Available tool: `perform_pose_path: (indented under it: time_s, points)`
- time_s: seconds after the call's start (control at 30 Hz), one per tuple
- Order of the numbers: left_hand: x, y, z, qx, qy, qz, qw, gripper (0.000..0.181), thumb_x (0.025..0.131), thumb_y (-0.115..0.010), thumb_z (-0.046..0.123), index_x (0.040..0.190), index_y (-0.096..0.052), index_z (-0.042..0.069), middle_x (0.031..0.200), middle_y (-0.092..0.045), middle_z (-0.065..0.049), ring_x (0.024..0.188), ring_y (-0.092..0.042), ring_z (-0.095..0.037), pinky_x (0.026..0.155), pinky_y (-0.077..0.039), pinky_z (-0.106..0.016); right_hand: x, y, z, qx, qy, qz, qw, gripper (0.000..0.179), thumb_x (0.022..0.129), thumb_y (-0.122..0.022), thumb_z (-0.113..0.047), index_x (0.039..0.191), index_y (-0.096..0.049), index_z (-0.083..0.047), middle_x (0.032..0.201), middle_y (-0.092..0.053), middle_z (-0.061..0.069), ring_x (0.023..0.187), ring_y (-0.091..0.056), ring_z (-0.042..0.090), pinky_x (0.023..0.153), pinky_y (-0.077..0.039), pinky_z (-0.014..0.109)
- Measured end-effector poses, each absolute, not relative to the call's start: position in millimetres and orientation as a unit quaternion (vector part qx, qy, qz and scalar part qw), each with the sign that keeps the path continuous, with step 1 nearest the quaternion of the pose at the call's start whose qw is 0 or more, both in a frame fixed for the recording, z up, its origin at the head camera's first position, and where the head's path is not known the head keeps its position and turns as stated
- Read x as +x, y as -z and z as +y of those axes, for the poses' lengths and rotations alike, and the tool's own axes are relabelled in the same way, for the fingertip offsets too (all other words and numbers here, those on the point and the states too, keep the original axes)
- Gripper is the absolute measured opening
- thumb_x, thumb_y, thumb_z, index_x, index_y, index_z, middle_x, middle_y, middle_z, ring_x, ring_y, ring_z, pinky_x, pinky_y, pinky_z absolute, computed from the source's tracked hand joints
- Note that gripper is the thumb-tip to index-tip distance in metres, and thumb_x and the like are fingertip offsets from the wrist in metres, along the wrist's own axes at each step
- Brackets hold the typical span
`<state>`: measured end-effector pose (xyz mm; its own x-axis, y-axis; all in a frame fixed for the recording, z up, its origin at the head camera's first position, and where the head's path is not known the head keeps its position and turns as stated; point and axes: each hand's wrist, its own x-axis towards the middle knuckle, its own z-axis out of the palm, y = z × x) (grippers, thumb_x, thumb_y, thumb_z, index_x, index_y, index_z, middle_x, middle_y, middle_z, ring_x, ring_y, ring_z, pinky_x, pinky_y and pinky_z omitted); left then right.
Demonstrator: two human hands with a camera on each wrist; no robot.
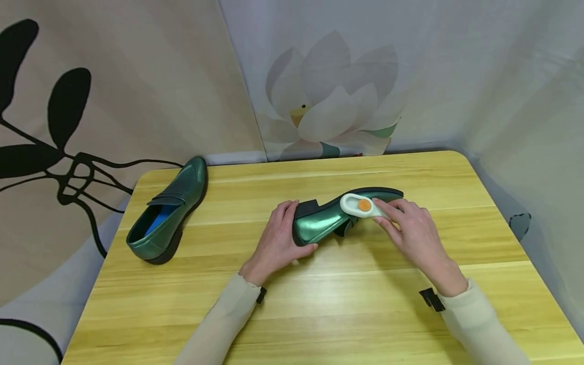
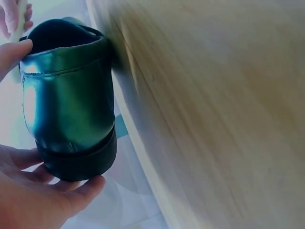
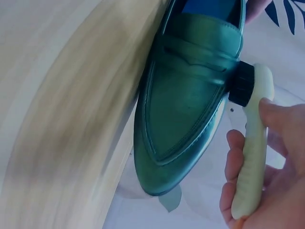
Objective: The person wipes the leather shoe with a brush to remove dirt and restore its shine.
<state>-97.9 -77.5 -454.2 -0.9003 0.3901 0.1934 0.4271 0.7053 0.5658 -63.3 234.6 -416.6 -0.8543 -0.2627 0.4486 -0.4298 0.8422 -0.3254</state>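
Left hand [image 1: 280,235], one: forearm in a cream sleeve [image 1: 221,322], reaching forward and slightly inward; fingers curled round the black heel, thumb by the opening's rim, gripping the rear of a metallic-green leather loafer with a black sole [image 1: 319,223]. Loafer turned on its side, sole facing away from the person, toe extending from the left fingers toward the right ones; contact with the tabletop cannot be told. Right hand [image 1: 415,233], one: forearm angled forward and inward, wrist above the table; fingers and thumb closed around the handle of a white, slender brush with a round orange disc [image 1: 364,205]. Brush head beyond the right fingertips, its black bristles [image 3: 241,84] touching the loafer's side near the strap. Second metallic-green loafer with a blue insole [image 1: 180,195], one: upright, well apart to the left of the left fingers, toe pointing away. Pale wood-grain table [image 1: 319,314], one: beneath both hands. Pale lotus-printed fabric [image 1: 337,96]: beyond the fingers, behind the table.
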Motion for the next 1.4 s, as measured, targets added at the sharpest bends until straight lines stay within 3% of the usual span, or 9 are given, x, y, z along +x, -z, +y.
perform_pose_path:
  time_s: [0.17, 0.4, 0.6, 0.73, 0.9, 1.03, 1.13, 1.27, 1.4]
  points:
    - [-97.9, 452.4, -75.7, -0.226, 0.314, -0.921, 0.037, 0.109, 0.071, -0.092, 0.043, 0.155, -0.038, 0.0, 0.151, -0.042, -0.019, 0.134, -0.046, -0.036, 0.111, -0.042, -0.05, -64.1, 420.1, 233.8, 0.202, -0.216, -0.933, 0.204, 0.044, 0.094, -0.077, -0.021, 0.137, -0.069, -0.012, 0.101, -0.067, 0.012, 0.084, -0.061, 0.031, 0.068, -0.041, 0.042]
    - [-97.7, 450.3, -72.4, -0.232, 0.311, -0.921, 0.042, 0.108, 0.071, -0.093, 0.042, 0.154, -0.039, -0.001, 0.15, -0.042, -0.02, 0.134, -0.046, -0.037, 0.111, -0.042, -0.05, -60.0, 426.7, 208.0, 0.268, -0.216, -0.913, 0.217, 0.061, 0.107, -0.039, -0.056, 0.132, -0.072, -0.013, 0.097, -0.067, 0.007, 0.083, -0.062, 0.027, 0.066, -0.043, 0.041]
    - [-98.2, 452.3, -70.2, -0.242, 0.304, -0.919, 0.06, 0.109, 0.069, -0.095, 0.042, 0.153, -0.041, -0.003, 0.147, -0.045, -0.021, 0.132, -0.048, -0.038, 0.111, -0.043, -0.05, -54.2, 428.8, 187.1, 0.299, -0.213, -0.91, 0.191, 0.056, 0.106, -0.042, -0.055, 0.134, -0.071, -0.016, 0.102, -0.067, 0.005, 0.086, -0.063, 0.025, 0.072, -0.046, 0.042]
    - [-98.0, 453.3, -70.7, -0.241, 0.308, -0.919, 0.05, 0.11, 0.07, -0.095, 0.042, 0.154, -0.04, -0.003, 0.148, -0.044, -0.022, 0.133, -0.047, -0.038, 0.112, -0.042, -0.051, -54.2, 427.3, 188.5, 0.29, -0.208, -0.915, 0.189, 0.046, 0.104, -0.056, -0.048, 0.134, -0.071, -0.017, 0.103, -0.068, 0.005, 0.087, -0.063, 0.026, 0.071, -0.045, 0.041]
    - [-97.1, 452.7, -74.5, -0.225, 0.311, -0.923, 0.033, 0.108, 0.072, -0.093, 0.043, 0.155, -0.039, 0.001, 0.151, -0.042, -0.019, 0.135, -0.046, -0.036, 0.111, -0.043, -0.05, -57.0, 423.9, 205.5, 0.253, -0.202, -0.923, 0.206, 0.052, 0.106, -0.047, -0.052, 0.134, -0.071, -0.015, 0.099, -0.067, 0.007, 0.085, -0.063, 0.028, 0.067, -0.044, 0.042]
    - [-97.0, 451.2, -76.2, -0.223, 0.309, -0.924, 0.035, 0.109, 0.072, -0.093, 0.044, 0.156, -0.038, 0.002, 0.152, -0.041, -0.018, 0.134, -0.045, -0.035, 0.11, -0.043, -0.05, -58.9, 420.8, 218.2, 0.225, -0.198, -0.932, 0.204, 0.043, 0.101, -0.066, -0.038, 0.137, -0.069, -0.015, 0.1, -0.067, 0.01, 0.085, -0.063, 0.03, 0.066, -0.044, 0.042]
    - [-97.1, 450.3, -75.1, -0.227, 0.309, -0.923, 0.04, 0.109, 0.071, -0.093, 0.044, 0.155, -0.039, 0.001, 0.151, -0.042, -0.019, 0.134, -0.046, -0.036, 0.11, -0.043, -0.051, -60.2, 420.4, 219.9, 0.221, -0.2, -0.933, 0.202, 0.044, 0.102, -0.064, -0.041, 0.137, -0.069, -0.015, 0.1, -0.067, 0.01, 0.085, -0.062, 0.03, 0.067, -0.044, 0.043]
    - [-96.4, 449.3, -73.0, -0.229, 0.305, -0.923, 0.042, 0.109, 0.071, -0.094, 0.043, 0.155, -0.04, 0.0, 0.151, -0.043, -0.019, 0.135, -0.046, -0.036, 0.112, -0.042, -0.051, -61.9, 422.6, 211.1, 0.235, -0.206, -0.927, 0.208, 0.06, 0.105, -0.04, -0.057, 0.135, -0.07, -0.014, 0.099, -0.067, 0.009, 0.085, -0.062, 0.03, 0.067, -0.044, 0.044]
    - [-95.3, 447.8, -72.6, -0.233, 0.301, -0.924, 0.043, 0.108, 0.072, -0.094, 0.043, 0.154, -0.04, -0.001, 0.151, -0.043, -0.02, 0.136, -0.045, -0.037, 0.113, -0.041, -0.051, -62.6, 423.2, 194.7, 0.263, -0.211, -0.918, 0.211, 0.043, 0.1, -0.066, -0.04, 0.133, -0.072, -0.014, 0.098, -0.067, 0.007, 0.084, -0.061, 0.029, 0.068, -0.045, 0.043]
